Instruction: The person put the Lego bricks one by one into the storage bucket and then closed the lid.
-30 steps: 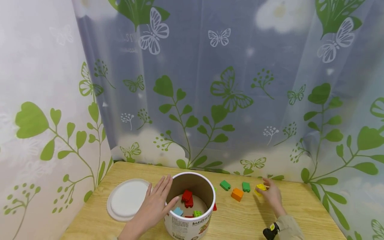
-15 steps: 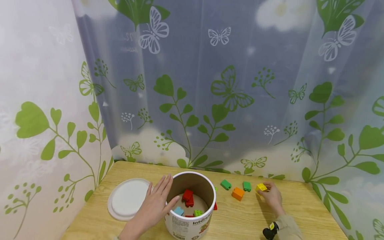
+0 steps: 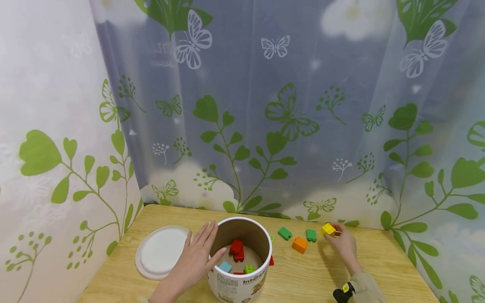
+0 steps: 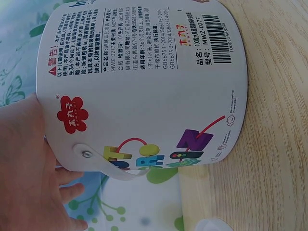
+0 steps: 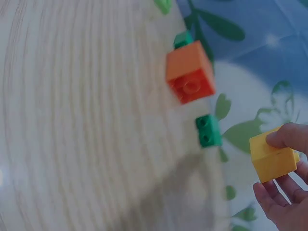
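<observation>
A yellow plastic toy block [image 3: 327,229] is pinched between the thumb and fingers of a person's right hand [image 3: 344,245] at the far right of a pale wood-grained table [image 3: 303,280]. At the left, a white printed cylindrical bucket [image 3: 227,287] is touched at its rim by the left hand [image 3: 197,254], its fingers extended and nothing gripped. Inside the bucket, red blocks [image 3: 238,250], a light blue block [image 3: 225,266] and a lime-green block [image 3: 249,269] are seen on the floor.

Between bucket and right hand, an orange block [image 3: 299,245] is set just nearer than two green blocks, one on its far left [image 3: 284,233] and one on its far right [image 3: 311,235]. Red and lime pieces to the bucket's right are partly hidden by its wall. A round white lid [image 3: 163,251] is laid flat left of the bucket. The table is backed by a curtain [image 3: 250,126] printed with green leaves and butterflies.
</observation>
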Action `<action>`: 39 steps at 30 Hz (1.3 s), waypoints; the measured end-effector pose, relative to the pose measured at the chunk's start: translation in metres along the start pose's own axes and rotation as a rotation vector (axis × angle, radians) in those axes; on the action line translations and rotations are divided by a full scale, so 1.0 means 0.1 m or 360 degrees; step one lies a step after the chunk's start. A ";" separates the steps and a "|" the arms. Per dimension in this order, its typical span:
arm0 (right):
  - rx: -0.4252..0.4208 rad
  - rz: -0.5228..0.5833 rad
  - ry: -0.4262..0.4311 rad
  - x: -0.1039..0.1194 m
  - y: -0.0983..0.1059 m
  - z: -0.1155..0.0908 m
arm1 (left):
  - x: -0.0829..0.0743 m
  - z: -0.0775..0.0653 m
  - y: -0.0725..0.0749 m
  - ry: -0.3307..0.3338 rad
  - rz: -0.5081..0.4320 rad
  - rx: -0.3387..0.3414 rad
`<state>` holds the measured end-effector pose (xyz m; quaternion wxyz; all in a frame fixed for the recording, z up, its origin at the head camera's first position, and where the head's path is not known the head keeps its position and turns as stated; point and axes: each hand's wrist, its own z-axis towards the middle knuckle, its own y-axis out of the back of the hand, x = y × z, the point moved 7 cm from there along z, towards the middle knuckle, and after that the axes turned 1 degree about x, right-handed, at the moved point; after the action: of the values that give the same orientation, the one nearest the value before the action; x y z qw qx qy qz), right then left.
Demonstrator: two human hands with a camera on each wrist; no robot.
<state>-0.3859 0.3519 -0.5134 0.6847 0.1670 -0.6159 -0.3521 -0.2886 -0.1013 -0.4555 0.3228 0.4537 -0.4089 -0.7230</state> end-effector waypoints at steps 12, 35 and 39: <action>-0.0003 0.0108 0.0127 0.48 0.08 -0.08 | 0.01 0.00 0.00 0.0004 0.0010 -0.0015; 0.0105 0.0335 0.0305 1.36 0.13 -0.28 | 0.01 0.00 0.00 0.0012 -0.0008 0.0000; 0.0106 0.0334 0.0362 1.52 0.11 -0.32 | 0.01 0.01 -0.01 0.0005 -0.0002 -0.0004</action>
<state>-0.3530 0.2489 -0.4016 0.7772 0.1630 -0.5598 -0.2368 -0.2896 -0.1019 -0.4563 0.3236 0.4547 -0.4073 -0.7229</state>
